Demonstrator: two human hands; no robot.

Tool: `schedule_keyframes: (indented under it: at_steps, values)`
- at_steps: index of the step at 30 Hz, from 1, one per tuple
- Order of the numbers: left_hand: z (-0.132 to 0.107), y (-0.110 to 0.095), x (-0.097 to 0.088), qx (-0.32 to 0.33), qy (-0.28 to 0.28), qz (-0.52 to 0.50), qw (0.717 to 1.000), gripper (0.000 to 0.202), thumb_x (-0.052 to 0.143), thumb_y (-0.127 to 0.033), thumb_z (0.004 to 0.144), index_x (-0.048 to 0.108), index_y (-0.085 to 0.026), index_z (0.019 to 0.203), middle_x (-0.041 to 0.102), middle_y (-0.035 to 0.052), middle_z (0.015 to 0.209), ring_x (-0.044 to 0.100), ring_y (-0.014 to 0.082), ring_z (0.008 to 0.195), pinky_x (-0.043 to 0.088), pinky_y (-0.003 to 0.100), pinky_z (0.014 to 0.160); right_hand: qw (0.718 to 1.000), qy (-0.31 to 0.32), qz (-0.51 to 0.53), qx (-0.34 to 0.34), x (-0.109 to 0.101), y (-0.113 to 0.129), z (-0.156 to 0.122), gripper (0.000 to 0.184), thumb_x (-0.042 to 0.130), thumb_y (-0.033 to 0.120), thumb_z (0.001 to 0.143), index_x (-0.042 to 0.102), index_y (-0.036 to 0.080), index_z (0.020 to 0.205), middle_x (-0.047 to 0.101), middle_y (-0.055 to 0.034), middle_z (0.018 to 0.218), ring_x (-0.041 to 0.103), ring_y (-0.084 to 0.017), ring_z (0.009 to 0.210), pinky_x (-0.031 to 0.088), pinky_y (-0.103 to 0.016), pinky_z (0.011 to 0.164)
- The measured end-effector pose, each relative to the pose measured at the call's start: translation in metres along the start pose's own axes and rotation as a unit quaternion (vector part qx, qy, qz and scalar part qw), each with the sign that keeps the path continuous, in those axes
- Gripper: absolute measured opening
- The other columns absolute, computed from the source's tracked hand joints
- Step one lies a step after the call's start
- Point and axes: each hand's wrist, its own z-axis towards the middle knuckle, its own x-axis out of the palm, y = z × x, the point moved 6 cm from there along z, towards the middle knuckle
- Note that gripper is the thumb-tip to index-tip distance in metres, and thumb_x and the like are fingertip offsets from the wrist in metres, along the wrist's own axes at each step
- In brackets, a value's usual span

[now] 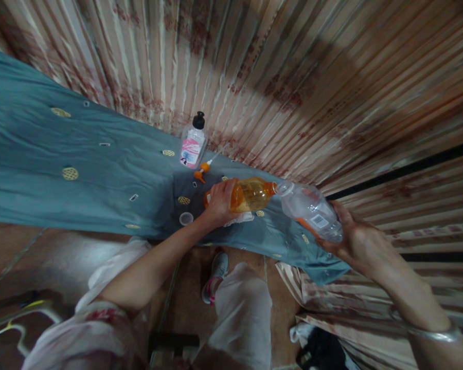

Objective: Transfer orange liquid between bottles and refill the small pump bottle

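A pleated beige curtain with reddish floral print (139,61) hangs behind a long surface under a blue-green patterned cloth (31,149). From the left come a small round translucent cup-like piece (185,219), a clear plastic bottle with pink label and black pump (193,146), and an orange pump top (202,170). The left hand (220,202) grasps a tilted amber transparent bottle (256,194) above the cloth; its mouth meets that of a clear plastic bottle (312,209), gripped around its base by the right hand's (357,239) fingers.

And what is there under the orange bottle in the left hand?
Below the orange bottle, part of a white thing shows on the blue-green cloth; I cannot tell what it is. Anything else under the bottle and left hand is covered.
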Motion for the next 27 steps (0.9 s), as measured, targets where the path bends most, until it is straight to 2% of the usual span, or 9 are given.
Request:
schedule_keyframes:
  at_steps: [3,7,14,20,24,27]
  values:
    - [-0.0002,-0.0004,-0.0002,0.005,0.001,-0.004,1.000,0.091,0.082,-0.028,0.061,0.049,-0.019,0.145,0.061,0.0195,0.146,0.056,0.0399,0.137,0.043,0.057,0.116,1.000,-0.001,0.003,0.003,0.0001,-0.0005,-0.0001,0.074,0.057,0.052,0.090,0.046,0.007,0.148,0.077,-0.0198,0.097,0.074,-0.039,0.076,0.057,-0.042,0.059]
    - [-0.0003,-0.0019,-0.0013,0.014,-0.004,-0.005,1.000,0.091,0.083,-0.032,0.063,0.049,-0.016,0.145,0.062,0.0210,0.143,0.057,0.0408,0.136,0.043,0.060,0.115,1.000,-0.008,0.000,0.002,0.0004,-0.0004,-0.0008,0.073,0.058,0.051,0.090,0.047,0.008,0.147,0.076,-0.0197,0.099,0.075,-0.038,0.078,0.057,-0.042,0.061]
    - [-0.0004,-0.0007,-0.0002,0.008,-0.006,0.013,1.000,0.092,0.084,-0.025,0.060,0.048,-0.017,0.145,0.062,0.0195,0.144,0.058,0.0390,0.134,0.045,0.057,0.114,1.000,0.003,0.001,0.010,0.0011,-0.0021,-0.0003,0.075,0.060,0.051,0.088,0.046,0.008,0.149,0.076,-0.0185,0.095,0.073,-0.038,0.075,0.056,-0.042,0.059]
    - [0.0000,-0.0002,0.0005,0.006,-0.003,0.005,1.000,0.093,0.084,-0.027,0.060,0.048,-0.014,0.145,0.062,0.0216,0.143,0.057,0.0408,0.135,0.044,0.060,0.115,1.000,-0.006,0.005,0.001,-0.0003,-0.0008,0.0002,0.072,0.058,0.051,0.089,0.048,0.008,0.146,0.076,-0.0198,0.096,0.074,-0.038,0.075,0.057,-0.043,0.060]
    - [0.0001,0.0005,0.0003,0.005,-0.004,0.000,1.000,0.091,0.083,-0.029,0.062,0.049,-0.018,0.145,0.062,0.0195,0.144,0.057,0.0395,0.136,0.044,0.058,0.115,1.000,-0.008,-0.002,-0.009,0.0004,-0.0001,-0.0003,0.072,0.056,0.051,0.090,0.048,0.007,0.146,0.076,-0.0193,0.093,0.074,-0.038,0.074,0.056,-0.042,0.058]
    - [-0.0001,0.0002,-0.0001,0.011,-0.008,-0.002,1.000,0.092,0.084,-0.029,0.061,0.049,-0.016,0.145,0.062,0.0201,0.143,0.058,0.0399,0.135,0.044,0.059,0.114,1.000,-0.016,-0.007,-0.012,-0.0004,0.0003,-0.0007,0.072,0.054,0.051,0.091,0.046,0.007,0.148,0.076,-0.0199,0.096,0.073,-0.037,0.074,0.055,-0.042,0.057]
